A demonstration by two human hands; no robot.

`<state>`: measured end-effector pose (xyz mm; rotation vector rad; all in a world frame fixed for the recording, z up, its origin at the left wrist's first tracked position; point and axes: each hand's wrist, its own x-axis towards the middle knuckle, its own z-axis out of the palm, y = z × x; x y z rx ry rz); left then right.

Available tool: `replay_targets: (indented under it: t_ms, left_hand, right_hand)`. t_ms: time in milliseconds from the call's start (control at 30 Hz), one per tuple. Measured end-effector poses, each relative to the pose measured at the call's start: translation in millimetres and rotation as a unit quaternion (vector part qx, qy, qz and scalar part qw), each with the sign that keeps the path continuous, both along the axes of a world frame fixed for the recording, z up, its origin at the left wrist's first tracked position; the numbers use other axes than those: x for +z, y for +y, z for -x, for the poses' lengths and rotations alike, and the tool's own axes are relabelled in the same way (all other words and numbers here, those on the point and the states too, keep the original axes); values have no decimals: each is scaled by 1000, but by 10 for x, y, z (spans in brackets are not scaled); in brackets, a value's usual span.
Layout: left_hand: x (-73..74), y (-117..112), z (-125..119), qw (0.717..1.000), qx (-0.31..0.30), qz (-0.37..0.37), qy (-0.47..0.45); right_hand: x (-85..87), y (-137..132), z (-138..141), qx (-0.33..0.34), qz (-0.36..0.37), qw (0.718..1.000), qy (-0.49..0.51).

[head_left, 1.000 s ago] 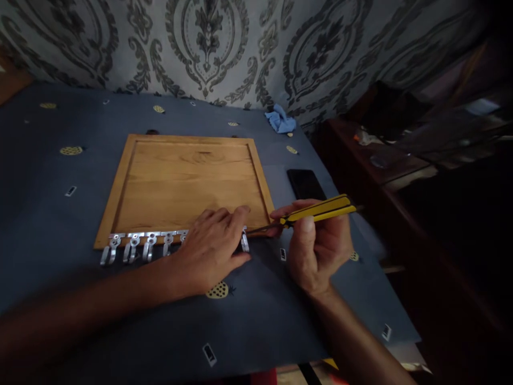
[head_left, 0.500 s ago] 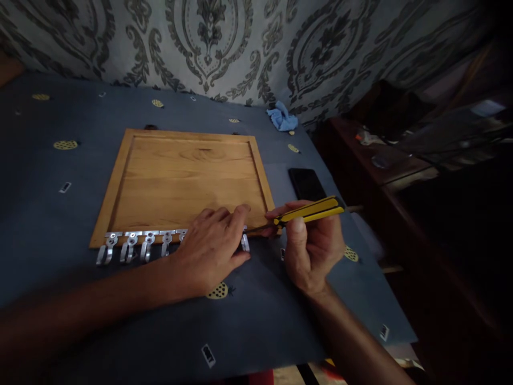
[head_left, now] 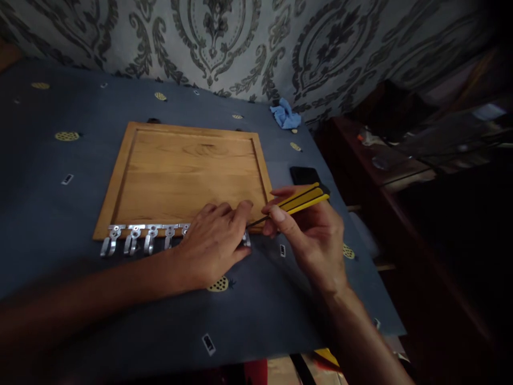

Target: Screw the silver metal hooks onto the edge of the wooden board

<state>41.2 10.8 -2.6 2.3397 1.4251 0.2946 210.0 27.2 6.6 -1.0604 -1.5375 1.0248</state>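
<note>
My left hand [head_left: 212, 243] lies across the front edge of a framed wooden board [head_left: 192, 176], thumb on the near side and fingers over the wood. Under it runs a silver metal hook rail [head_left: 152, 231], gripped against that edge, with several hooks showing at its left. One end hook [head_left: 246, 239] peeks out beside the thumb. In my right hand [head_left: 316, 235] is a yellow and black screwdriver [head_left: 304, 201], pinched between thumb and fingers. Its thin dark shaft slants down left to the rail's right end; the tip's exact contact is hidden.
A black phone [head_left: 304, 175] lies right of the board on the blue patterned tablecloth [head_left: 160, 331]. Farther back sits a crumpled blue cloth [head_left: 285, 114] near the patterned wall. A dark red shelf [head_left: 360, 149] with small items stands beyond the table's right edge.
My right hand has shifted its hold on the screwdriver, with the fingers farther forward and the handle turned. My left hand stays on the rail. The view has tilted slightly.
</note>
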Motion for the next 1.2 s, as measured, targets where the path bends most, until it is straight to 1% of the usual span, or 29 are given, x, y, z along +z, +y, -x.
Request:
replay_targets:
  t_ms: [100, 167, 400, 500, 633, 867, 933, 1100, 1200]
  left_hand:
    - [5, 2, 8, 1000, -3, 3, 0]
    - [2, 4, 14, 1000, -5, 1, -2]
    - [15, -3, 18, 1000, -3, 8, -1]
    - [22, 3, 21, 1000, -2, 11, -4]
    - [25, 20, 40, 1000, -2, 20, -22]
    - [7, 35, 52, 999, -7, 13, -28]
    - [12, 39, 48, 1000, -10, 11, -25]
    - [29, 43, 56, 999, -15, 27, -20]
    - [26, 39, 69, 999, -17, 20, -28]
  right_hand:
    - [68, 8, -61, 47, 36, 998, -21]
    - [79, 14, -76, 59, 46, 997, -22]
    - [73, 44, 40, 10, 14, 1000, -4]
    - [75, 49, 18, 25, 27, 999, -1]
    - [37, 53, -64, 51, 37, 998, 5]
    - [2, 64, -19, 13, -13, 1000, 0]
    - [-2, 59, -26, 15, -10, 1000, 4]
    - [-32, 45, -121, 35, 26, 999, 14]
    - [-17, 36, -107, 26, 4, 1000, -5]
